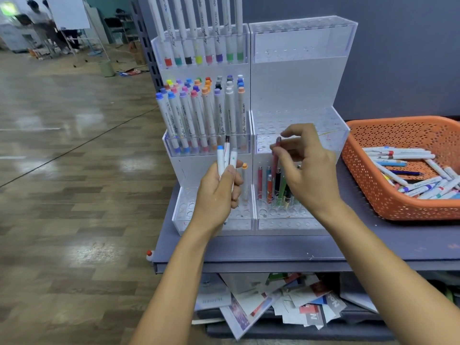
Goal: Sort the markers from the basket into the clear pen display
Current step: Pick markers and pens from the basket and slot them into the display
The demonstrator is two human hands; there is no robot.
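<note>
While the right hand pinches a red pen near its top between thumb and fingertips, the pen hangs almost upright over the lowest right tier of the clear display. Its lower end sits among a short row of coloured pens already standing in that tier's holes; I cannot tell whether the tip has entered a hole. Just to the left, the left hand is closed round a bunch of what look like 3 white markers, held upright in front of the lowest left tier. There 1 orange-capped marker stands alone.

Above, the left column's 2 upper tiers are packed with capped markers, and the right column's upper tiers look empty. At the far right an orange basket holds a heap of loose markers, so I judge the sorting to be around midway. All of this rests on a grey shelf, with scattered papers underneath.

The step in hand appears to be seating the red pen. Next it needs to be lined up with a free hole, lowered straight and released without knocking its neighbours. Then the left hand's bunch must be fed out 1 marker at a time.
</note>
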